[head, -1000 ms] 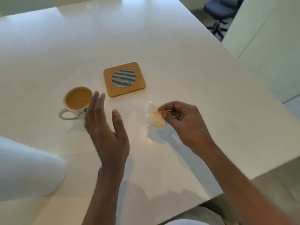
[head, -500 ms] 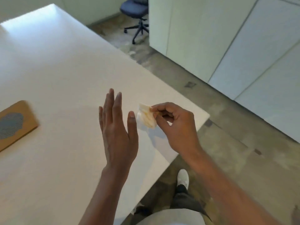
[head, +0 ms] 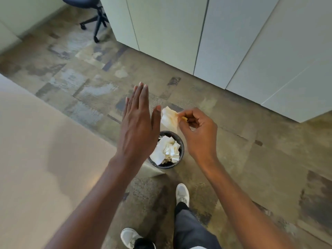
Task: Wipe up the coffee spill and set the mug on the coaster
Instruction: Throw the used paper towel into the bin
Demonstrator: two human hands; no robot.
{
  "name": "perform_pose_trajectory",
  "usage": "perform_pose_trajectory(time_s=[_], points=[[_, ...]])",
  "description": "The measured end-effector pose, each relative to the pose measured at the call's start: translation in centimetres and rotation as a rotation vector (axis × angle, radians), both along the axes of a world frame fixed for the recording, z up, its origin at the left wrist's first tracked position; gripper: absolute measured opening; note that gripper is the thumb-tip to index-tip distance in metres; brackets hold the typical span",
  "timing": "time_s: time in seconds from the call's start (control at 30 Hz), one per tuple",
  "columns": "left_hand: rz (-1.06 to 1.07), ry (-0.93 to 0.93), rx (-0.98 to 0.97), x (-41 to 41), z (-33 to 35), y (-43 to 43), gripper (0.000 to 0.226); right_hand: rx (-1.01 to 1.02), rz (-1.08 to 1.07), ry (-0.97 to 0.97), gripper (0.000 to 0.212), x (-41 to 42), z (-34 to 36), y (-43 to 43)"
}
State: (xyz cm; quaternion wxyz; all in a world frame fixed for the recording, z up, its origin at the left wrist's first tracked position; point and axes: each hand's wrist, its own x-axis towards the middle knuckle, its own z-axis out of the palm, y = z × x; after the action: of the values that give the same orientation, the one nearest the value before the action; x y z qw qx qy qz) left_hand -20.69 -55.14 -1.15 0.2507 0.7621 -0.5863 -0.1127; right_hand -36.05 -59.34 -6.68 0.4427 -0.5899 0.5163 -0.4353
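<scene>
Left hand (head: 138, 123) flat and spread; right hand (head: 197, 133) pinched closed.

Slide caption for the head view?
Right hand pinches a stained tissue above a paper-filled bin; left hand open.

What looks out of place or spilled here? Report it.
Nothing stands out. The right hand pinches a stained tissue above the bin, which holds crumpled paper. The left hand is open and empty.

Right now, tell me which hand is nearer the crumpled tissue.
Right. The right hand pinches the crumpled tissue between thumb and fingers, above the trash bin. The left hand is open and flat just beside the tissue, not touching it.
</scene>
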Motion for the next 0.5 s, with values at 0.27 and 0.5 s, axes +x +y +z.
perform_pose_trajectory(time_s=[0.27, 0.5], points=[[-0.216, -0.087, 0.734, 1.7, -4.3, -9.6, 0.066, 0.152, -0.018, 0.24, 0.009, -1.9, -16.2, -5.9], [-0.248, -0.32, 0.902, 10.4, -8.9, -9.1, 0.076, 0.386, 0.111, 0.569, 0.018, 0.2, -34.5, -6.8]])
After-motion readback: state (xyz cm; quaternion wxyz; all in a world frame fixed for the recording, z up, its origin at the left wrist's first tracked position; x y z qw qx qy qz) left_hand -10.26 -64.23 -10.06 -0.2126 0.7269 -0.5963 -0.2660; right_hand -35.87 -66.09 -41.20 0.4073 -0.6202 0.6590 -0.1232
